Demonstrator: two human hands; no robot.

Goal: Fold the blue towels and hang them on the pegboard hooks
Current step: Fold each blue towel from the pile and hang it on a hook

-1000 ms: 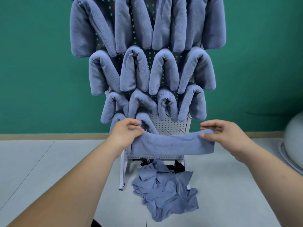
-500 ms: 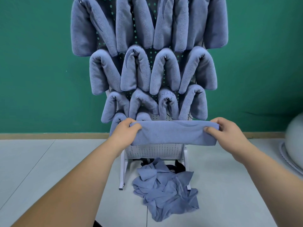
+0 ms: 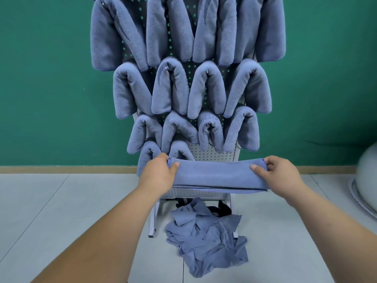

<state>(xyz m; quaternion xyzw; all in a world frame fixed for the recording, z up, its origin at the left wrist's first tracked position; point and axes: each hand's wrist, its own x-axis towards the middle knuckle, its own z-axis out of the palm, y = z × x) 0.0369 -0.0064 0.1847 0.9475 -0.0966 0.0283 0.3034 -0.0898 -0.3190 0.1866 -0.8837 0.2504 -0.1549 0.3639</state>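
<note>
The folded towel (image 3: pixel 218 176) spans level between the left grip (image 3: pixel 158 176) and right grip (image 3: pixel 279 174), each pinching one end, thumb in front (fingers mostly hidden behind the cloth), before the pegboard (image 3: pixel 214 154). The board's top is cut off. Against half a second ago, the towel sits slightly lower.

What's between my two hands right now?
The folded blue towel spans the gap, with the left hand and right hand each pinching one end, seen in the head view.

Plain indoor room, staged as a work corner.
Green wall (image 3: pixel 51 78), wooden skirting (image 3: pixel 61 169), grey tiled floor (image 3: pixel 61 211), freestanding pegboard (image 3: pixel 214 153).
</note>
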